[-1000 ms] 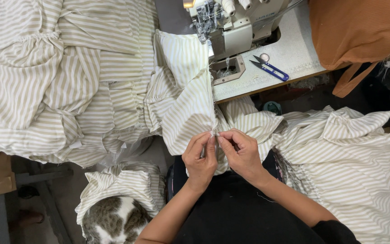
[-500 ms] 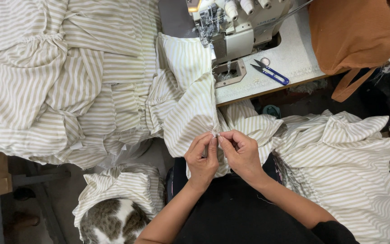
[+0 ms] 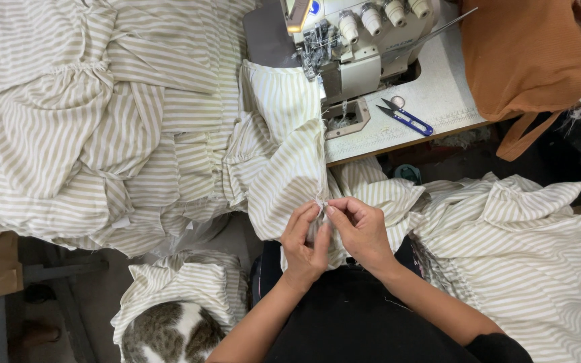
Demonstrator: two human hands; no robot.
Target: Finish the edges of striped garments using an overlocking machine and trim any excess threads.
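Your left hand (image 3: 306, 243) and right hand (image 3: 360, 228) pinch the striped fabric (image 3: 289, 176) edge; a loosened pinch risks misaligned layers.

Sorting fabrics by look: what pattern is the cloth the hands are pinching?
Cream cloth with beige stripes, head view.

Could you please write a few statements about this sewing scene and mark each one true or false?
1. Both the left hand and the right hand pinch the striped fabric at its edge. True.
2. The thread snips with blue handles are held in the right hand. False: they lie on the sewing table, beside the sewing machine.
3. A cat lies at the lower left, on striped cloth. True.
4. The orange-brown bag sits in the person's lap. False: it rests at the table's right end.
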